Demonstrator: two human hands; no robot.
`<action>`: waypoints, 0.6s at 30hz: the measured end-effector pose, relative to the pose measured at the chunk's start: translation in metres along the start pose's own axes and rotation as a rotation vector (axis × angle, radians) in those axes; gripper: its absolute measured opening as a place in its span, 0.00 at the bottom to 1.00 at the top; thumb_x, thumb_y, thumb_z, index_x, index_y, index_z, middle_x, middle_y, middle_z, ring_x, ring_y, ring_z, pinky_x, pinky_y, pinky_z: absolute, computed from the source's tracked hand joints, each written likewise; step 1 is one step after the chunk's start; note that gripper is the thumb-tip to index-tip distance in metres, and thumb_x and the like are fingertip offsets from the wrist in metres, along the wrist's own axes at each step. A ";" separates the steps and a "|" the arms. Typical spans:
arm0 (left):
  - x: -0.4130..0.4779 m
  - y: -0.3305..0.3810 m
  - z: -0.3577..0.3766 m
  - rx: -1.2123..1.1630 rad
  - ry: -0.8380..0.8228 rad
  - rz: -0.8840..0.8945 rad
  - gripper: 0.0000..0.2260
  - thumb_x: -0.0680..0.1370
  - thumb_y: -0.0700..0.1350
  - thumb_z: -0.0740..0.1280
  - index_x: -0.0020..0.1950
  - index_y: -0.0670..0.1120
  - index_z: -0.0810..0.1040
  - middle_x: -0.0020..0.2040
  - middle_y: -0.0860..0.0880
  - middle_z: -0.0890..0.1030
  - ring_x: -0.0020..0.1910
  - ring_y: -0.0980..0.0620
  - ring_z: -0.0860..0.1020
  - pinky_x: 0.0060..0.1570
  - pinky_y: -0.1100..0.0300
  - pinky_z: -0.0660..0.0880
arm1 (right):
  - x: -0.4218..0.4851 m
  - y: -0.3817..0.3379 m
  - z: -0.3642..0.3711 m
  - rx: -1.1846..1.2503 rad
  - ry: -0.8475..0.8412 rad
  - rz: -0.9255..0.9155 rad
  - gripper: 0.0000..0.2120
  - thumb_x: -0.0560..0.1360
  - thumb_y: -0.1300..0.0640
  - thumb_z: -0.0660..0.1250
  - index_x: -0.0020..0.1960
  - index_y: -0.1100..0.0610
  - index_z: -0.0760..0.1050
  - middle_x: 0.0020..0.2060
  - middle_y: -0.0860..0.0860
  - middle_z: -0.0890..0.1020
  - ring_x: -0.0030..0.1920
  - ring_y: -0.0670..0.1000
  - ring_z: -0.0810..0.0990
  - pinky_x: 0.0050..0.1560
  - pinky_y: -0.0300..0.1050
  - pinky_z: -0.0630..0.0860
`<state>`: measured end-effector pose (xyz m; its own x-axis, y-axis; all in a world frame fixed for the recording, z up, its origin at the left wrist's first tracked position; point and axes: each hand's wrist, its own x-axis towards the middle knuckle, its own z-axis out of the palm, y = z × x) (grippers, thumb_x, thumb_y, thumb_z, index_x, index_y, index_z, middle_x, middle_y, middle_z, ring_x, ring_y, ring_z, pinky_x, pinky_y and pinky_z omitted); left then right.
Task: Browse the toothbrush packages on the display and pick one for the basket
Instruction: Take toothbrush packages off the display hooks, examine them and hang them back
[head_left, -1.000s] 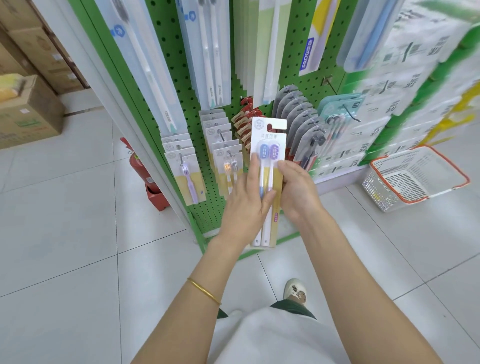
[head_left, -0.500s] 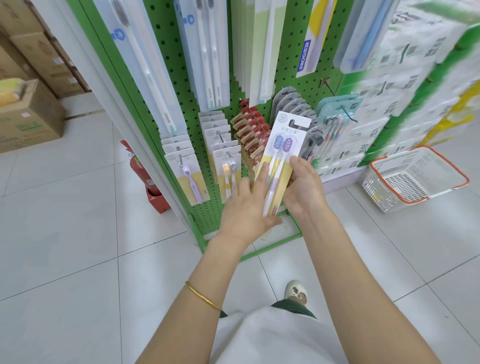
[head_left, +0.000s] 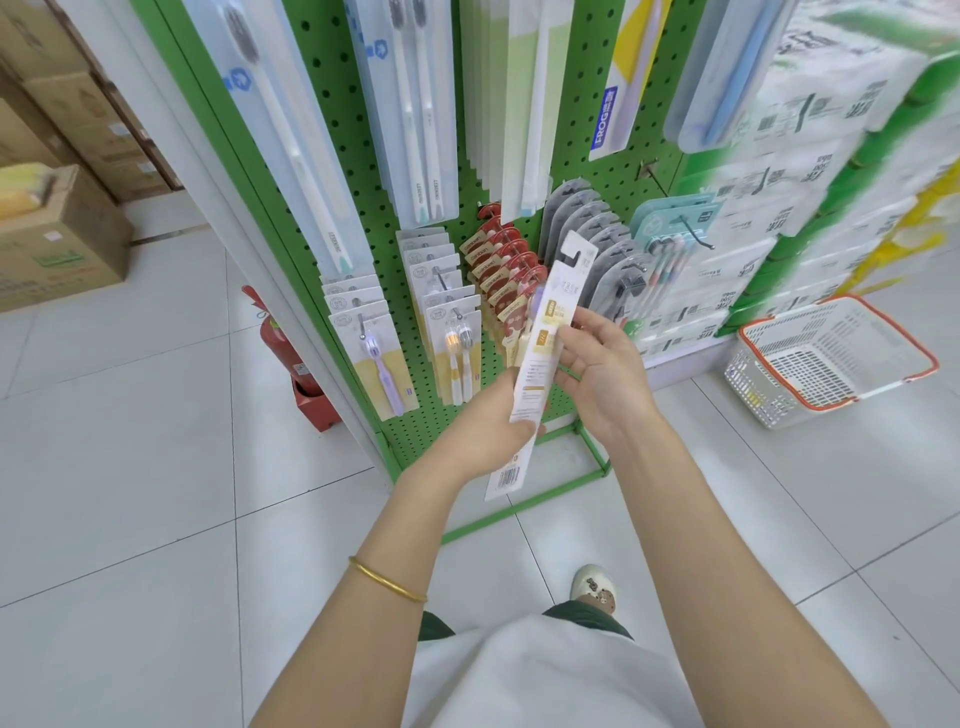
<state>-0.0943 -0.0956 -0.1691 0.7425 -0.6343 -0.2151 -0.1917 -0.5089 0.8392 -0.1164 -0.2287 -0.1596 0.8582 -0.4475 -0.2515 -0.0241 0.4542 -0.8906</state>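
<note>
Close to the person's body, a pale top (head_left: 545, 675) and one shoe (head_left: 592, 590) on the tiled floor (head_left: 130, 467) fill the bottom of the view, with a gold bracelet (head_left: 387, 579) on the left wrist. Just beyond, the left grip (head_left: 483, 426) is wrapped round the lower part of the toothbrush package (head_left: 540, 358), which is held up in the air before the display. The right grip (head_left: 597, 374) is loose, its fingers fairly straight and only touching the package's upper edge.

A second ago the package faced the person front-on, both brush heads plain to see. Now it has been rolled over, so the printed back and the barcode at the bottom show. I take that as reading the back before deciding, so no choice looks settled yet.

Behind the hands the green pegboard display (head_left: 363, 156) hangs full of other packs. Further right the basket (head_left: 753, 389) sits on the floor, well apart from the package. Far left stand a red fire extinguisher (head_left: 275, 343) and cardboard boxes (head_left: 62, 244).
</note>
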 end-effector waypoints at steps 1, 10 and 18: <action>0.000 -0.001 0.000 -0.043 0.019 -0.010 0.17 0.78 0.37 0.62 0.65 0.48 0.68 0.58 0.47 0.78 0.55 0.48 0.78 0.58 0.49 0.74 | 0.000 0.000 0.000 -0.019 -0.010 -0.004 0.11 0.77 0.66 0.63 0.58 0.59 0.74 0.46 0.54 0.83 0.43 0.50 0.80 0.42 0.44 0.77; 0.008 0.014 -0.018 -0.198 0.238 -0.002 0.16 0.80 0.51 0.63 0.66 0.46 0.72 0.60 0.52 0.78 0.56 0.53 0.77 0.52 0.57 0.75 | -0.001 0.005 -0.001 -0.092 -0.134 -0.042 0.06 0.76 0.66 0.64 0.49 0.57 0.78 0.49 0.56 0.83 0.46 0.53 0.81 0.43 0.46 0.78; 0.015 0.029 -0.044 -0.453 0.475 0.076 0.06 0.79 0.40 0.65 0.55 0.47 0.74 0.48 0.54 0.79 0.44 0.59 0.78 0.41 0.67 0.76 | 0.002 0.008 -0.002 -0.091 -0.269 0.010 0.04 0.75 0.65 0.65 0.44 0.57 0.74 0.41 0.52 0.84 0.41 0.50 0.82 0.43 0.46 0.78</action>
<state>-0.0605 -0.0944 -0.1266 0.9597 -0.2809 0.0098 -0.0430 -0.1121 0.9928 -0.1162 -0.2277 -0.1685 0.9625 -0.2177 -0.1619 -0.0690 0.3808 -0.9221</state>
